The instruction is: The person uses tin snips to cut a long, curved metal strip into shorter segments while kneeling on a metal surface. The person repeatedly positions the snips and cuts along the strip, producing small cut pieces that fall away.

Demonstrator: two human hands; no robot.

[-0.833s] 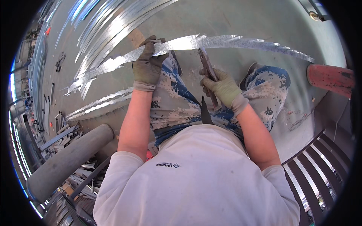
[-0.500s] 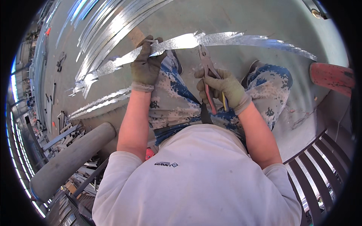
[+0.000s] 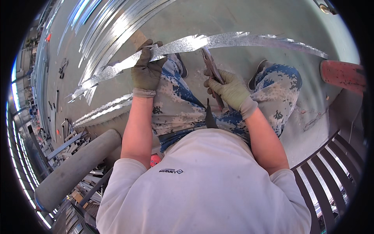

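A long, shiny metal strip (image 3: 179, 46) with notches along its edge stretches across the work surface before me. My left hand (image 3: 147, 72), in an olive glove, is closed around the strip left of its middle. In my right hand (image 3: 230, 89), also gloved, is a pair of pliers (image 3: 212, 67), gripped by the handles. The tip of the pliers reaches the near edge of the strip; whether the jaws bite into it is too small to tell.
A stack of long metal strips (image 3: 113, 35) lies at the far left, with two more strips (image 3: 105, 108) nearer me. Red padded bar (image 3: 343, 78) stands at right, a grey roller-like cylinder (image 3: 78, 167) at left. Metal offcuts (image 3: 72, 140) lie beyond it. Slatted chair (image 3: 327, 175) sits at lower right.
The pliers have turned in my right hand, their handles now closer together. My left hand has moved slightly left and nearer with the strip, which has rolled a little.
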